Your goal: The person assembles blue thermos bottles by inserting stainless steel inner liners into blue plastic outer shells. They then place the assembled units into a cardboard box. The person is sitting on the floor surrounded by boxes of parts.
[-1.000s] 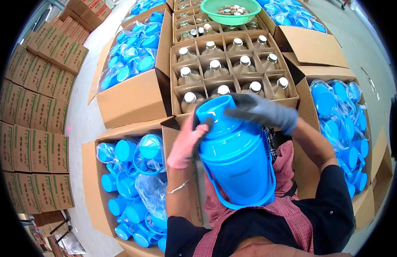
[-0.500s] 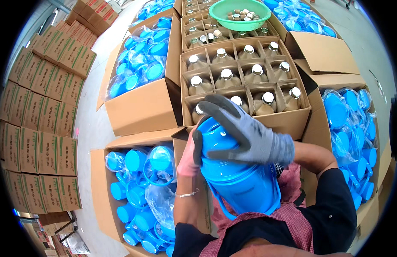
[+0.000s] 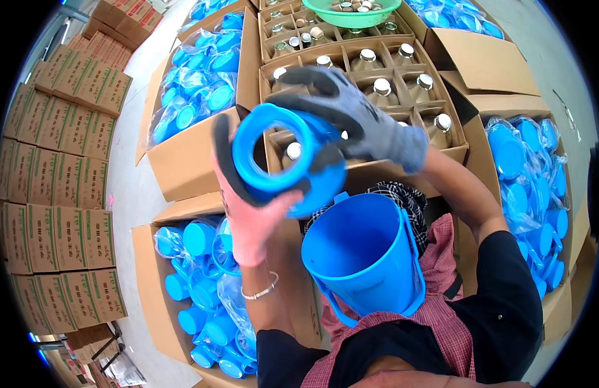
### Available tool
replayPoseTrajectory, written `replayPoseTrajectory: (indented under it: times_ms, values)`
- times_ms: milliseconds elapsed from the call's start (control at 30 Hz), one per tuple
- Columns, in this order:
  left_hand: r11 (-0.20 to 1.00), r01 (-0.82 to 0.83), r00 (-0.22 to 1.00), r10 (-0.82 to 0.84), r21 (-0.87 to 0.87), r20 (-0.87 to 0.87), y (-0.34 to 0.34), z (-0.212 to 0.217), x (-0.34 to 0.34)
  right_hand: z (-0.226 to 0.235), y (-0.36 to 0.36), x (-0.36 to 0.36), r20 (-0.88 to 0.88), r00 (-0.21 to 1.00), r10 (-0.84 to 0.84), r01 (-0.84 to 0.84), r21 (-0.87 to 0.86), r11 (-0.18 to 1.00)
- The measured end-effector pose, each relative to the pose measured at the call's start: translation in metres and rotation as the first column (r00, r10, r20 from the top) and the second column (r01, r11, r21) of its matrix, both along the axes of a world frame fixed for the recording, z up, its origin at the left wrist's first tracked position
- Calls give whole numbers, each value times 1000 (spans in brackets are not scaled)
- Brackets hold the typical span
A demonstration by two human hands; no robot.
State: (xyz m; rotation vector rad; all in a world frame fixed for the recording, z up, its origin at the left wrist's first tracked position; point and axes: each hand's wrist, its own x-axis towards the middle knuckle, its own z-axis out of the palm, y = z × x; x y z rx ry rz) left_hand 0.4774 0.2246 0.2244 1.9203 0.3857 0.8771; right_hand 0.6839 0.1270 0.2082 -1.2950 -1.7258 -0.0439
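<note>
I see the left hand, pink glove, fingers curled under the blue ring, gripping it above the open blue shell on the lap; right hand, grey glove, fingers spread over the ring's top edge; bottle carton behind

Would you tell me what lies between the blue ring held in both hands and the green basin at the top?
In the head view, the carton of capped glass liners in cardboard dividers lies between the blue ring and the green basin.
</note>
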Motion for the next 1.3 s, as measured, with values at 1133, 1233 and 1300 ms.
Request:
replayPoseTrajectory:
  times_ms: [1133, 1233, 1300]
  values:
    - [951, -278, 936, 299, -133, 183, -4, -79, 11, 11, -31, 107, 144, 790, -596, 506, 397, 766]
    - [949, -223, 930, 276, -224, 242, 7, -68, 30, 9, -28, 99, 144, 766, -626, 554, 343, 758]
    - [925, -70, 872, 239, -374, 427, 10, -52, 53, 12, -26, 92, 147, 776, -613, 555, 302, 775]
